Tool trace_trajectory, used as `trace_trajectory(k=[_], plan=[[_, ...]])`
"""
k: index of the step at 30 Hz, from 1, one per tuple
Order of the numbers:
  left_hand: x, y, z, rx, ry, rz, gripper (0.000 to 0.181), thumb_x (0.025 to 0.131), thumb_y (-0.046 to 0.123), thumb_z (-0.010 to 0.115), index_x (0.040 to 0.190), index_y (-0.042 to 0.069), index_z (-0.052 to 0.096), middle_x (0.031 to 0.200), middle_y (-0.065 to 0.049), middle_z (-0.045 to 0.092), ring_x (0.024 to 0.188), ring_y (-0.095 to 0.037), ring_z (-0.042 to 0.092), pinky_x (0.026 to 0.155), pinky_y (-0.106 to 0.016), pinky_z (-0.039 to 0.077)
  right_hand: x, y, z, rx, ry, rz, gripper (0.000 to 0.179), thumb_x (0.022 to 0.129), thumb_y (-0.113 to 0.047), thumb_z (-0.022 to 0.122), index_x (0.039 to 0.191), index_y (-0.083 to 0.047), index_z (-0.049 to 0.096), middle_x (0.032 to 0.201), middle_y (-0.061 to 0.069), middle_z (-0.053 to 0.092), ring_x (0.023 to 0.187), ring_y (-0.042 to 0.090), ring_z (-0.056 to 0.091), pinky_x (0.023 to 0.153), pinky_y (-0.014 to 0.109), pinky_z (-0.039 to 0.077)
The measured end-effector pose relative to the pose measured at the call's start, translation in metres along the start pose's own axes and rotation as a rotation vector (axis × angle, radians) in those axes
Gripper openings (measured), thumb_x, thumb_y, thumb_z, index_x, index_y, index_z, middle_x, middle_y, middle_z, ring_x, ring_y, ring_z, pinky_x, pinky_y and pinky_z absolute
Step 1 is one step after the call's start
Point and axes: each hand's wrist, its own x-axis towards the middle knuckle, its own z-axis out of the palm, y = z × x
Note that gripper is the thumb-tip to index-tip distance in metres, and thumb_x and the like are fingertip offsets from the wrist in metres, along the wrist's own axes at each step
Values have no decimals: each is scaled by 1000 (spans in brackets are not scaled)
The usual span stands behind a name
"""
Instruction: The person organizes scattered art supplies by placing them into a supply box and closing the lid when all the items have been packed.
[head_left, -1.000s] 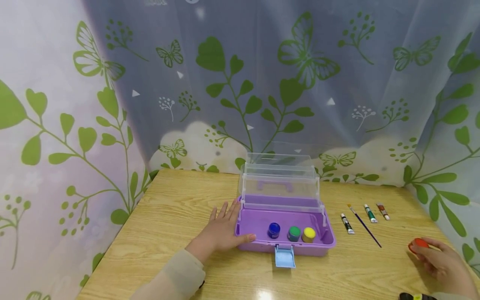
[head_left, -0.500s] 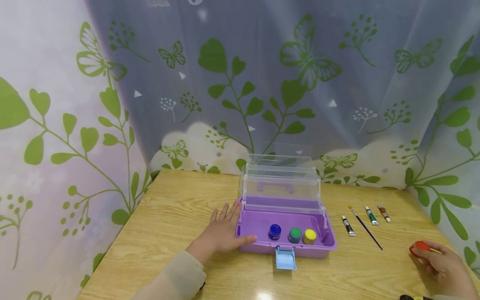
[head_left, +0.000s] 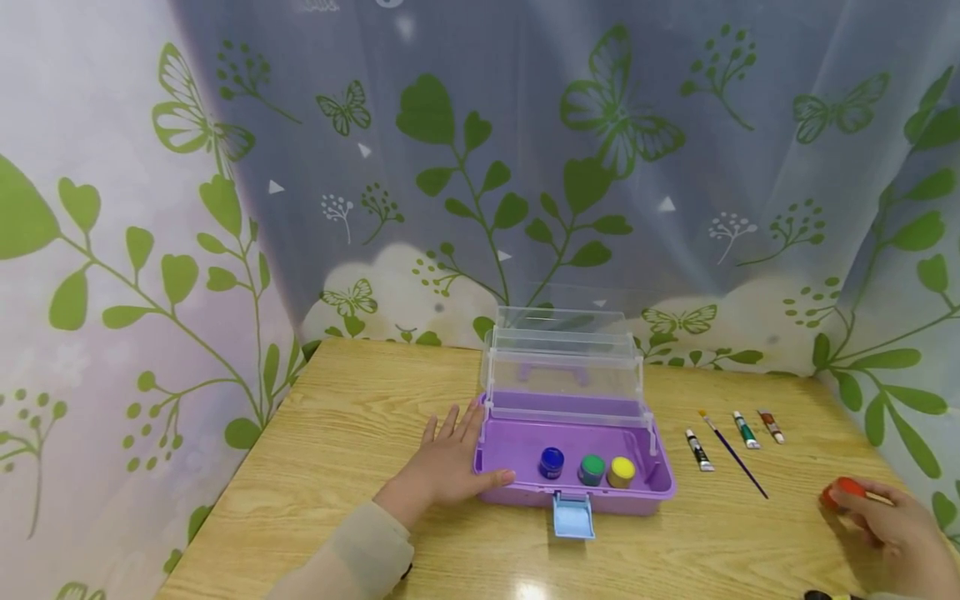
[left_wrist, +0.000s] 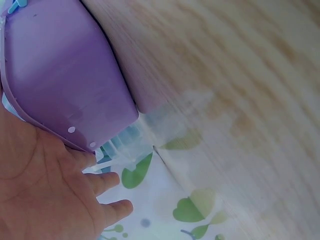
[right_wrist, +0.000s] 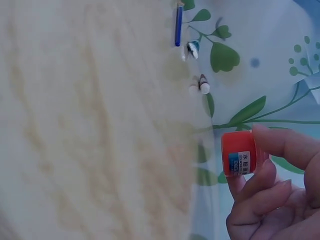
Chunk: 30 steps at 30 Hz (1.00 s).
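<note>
A purple toolbox (head_left: 517, 497) with raised clear trays stands on the wooden table, its light-blue latch (head_left: 573, 517) hanging down at the front. My left hand (head_left: 441, 467) rests against its left side with fingers spread, the thumb over the front rim; the left wrist view shows the palm (left_wrist: 45, 185) beside the purple wall. Inside the box sit a blue paint jar (head_left: 552, 463), a green paint jar (head_left: 592, 471) and a yellow paint jar (head_left: 621, 473). At the far right, my right hand (head_left: 896, 525) pinches a red paint jar (right_wrist: 239, 154) between thumb and fingers, above the table.
Between box and right hand lie a black paint tube (head_left: 699, 451), a paintbrush (head_left: 735, 454), a green paint tube (head_left: 746, 430) and a reddish-brown paint tube (head_left: 771, 426). A patterned curtain (head_left: 360, 208) borders the table's back and sides.
My right hand, still pinching the red jar, has shifted slightly to the right in the head view. My left hand stays against the box.
</note>
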Motion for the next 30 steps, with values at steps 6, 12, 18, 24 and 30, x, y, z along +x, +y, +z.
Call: trace_trajectory(k=[6, 12, 18, 24, 30], plan=[[0, 0, 0, -10, 7, 1, 109, 89, 78, 46, 161, 8, 5, 168, -6, -1, 152, -37, 4, 120, -59, 2, -6, -9, 4, -22, 46, 6, 18, 94, -34, 70, 102, -26, 56, 68, -21, 63, 64, 7, 51, 54, 26, 44], [1, 0, 0, -17, 13, 7, 108, 89, 77, 46, 161, 7, 6, 168, -6, 0, 152, -38, 5, 120, -60, 2, -10, -18, 9, -67, 62, -46, 14, 94, -37, 70, 93, -37, 56, 72, -22, 60, 62, 9, 53, 53, 27, 47], [0, 1, -1, -21, 14, 8, 108, 90, 77, 46, 161, 7, 5, 168, -6, 0, 152, -38, 5, 120, -60, 2, -16, -30, 14, -164, 54, -98, 40, 96, -41, 66, 120, -11, 54, 74, -23, 55, 67, 10, 54, 56, 28, 49], [-1, 1, -1, -17, 14, 5, 108, 89, 77, 47, 161, 7, 5, 167, -6, -1, 152, -38, 4, 119, -60, 1, -23, -46, 23, -242, 34, -161, 66, 98, -43, 63, 136, 5, 40, 82, -13, 54, 68, 13, 51, 55, 29, 47], [0, 1, 0, -12, 12, 3, 111, 88, 79, 45, 161, 7, 4, 167, -5, -2, 152, -37, 4, 120, -60, 1, -29, -56, 36, -280, 26, -217, 68, 95, -46, 65, 137, 3, 42, 94, -8, 53, 70, 14, 53, 57, 31, 49]])
